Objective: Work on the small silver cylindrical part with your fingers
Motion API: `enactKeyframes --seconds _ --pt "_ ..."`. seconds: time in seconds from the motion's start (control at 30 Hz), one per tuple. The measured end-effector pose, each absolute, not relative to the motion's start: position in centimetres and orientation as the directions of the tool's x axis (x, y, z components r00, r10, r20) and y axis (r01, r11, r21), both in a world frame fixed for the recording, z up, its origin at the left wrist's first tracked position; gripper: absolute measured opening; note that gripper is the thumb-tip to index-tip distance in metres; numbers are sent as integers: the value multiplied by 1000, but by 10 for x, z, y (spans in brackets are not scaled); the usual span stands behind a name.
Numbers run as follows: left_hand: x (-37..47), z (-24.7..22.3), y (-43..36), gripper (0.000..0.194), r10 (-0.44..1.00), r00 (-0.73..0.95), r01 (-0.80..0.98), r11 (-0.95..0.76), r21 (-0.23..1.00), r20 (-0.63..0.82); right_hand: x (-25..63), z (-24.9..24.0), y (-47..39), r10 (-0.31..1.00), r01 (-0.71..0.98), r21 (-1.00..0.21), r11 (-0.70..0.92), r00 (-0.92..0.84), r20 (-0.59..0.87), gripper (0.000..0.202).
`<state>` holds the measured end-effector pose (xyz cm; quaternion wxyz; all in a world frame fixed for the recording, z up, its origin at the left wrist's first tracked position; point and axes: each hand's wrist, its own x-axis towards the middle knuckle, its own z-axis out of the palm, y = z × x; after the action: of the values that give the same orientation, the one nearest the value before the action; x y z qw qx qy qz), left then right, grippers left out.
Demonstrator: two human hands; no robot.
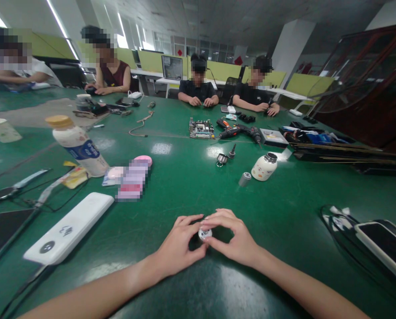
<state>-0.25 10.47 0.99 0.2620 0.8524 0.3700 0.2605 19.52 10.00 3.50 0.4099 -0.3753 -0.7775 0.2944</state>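
Silver is gleaming on the small cylinder (pixel 205 235) that my right grip (pixel 235 237) is pinching. My left grip (pixel 181 239) is curving around its other side; I am failing to make out whether it is holding too. Doing this well is asking for light, even pressure and a level top. Ahead of my grip, another cylinder (pixel 245 179) is sitting near a bottle (pixel 263 169) on the counter (pixel 174 190).

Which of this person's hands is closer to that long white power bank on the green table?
Left. The left hand is to the right of the power bank, by a small silver cylinder; the right hand is farther right, across the cylinder.
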Motion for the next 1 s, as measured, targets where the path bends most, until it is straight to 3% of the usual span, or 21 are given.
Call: enactKeyframes --seconds 0.13,0.27,0.4,0.53,0.6,0.73,0.87,1.0 --pt "-2 9 104 36 766 590 500 -594 630 254 192 30 99 861 318 -813 489 -324 391 12" --pt "-2 11 105 35 766 600 502 -586 635 232 192 30 100 913 313 -871 379 -277 298 16" --pt "-2 11 106 39 763 597 501 -597 627 249 192 33 100 893 351 -834 426 -311 325 16" --pt "-2 13 107 27 750 622 503 -602 621 223 191 35 98 886 359 -819 447 -299 353 2" --pt "-2 14 106 22 742 635 498 -606 620 215 192 37 98 863 343 -799 493 -308 401 6" --pt "-2 14 105 30 738 642 503 -611 612 208 200 40 107 849 319 -788 526 -256 463 4" --pt "-3 12 103 34 757 612 534 -609 586 230 221 29 128 903 338 -839 427 -216 372 12" --pt "-4 9 103 40 784 566 551 -590 590 255 240 9 143 915 376 -860 346 -340 219 22"
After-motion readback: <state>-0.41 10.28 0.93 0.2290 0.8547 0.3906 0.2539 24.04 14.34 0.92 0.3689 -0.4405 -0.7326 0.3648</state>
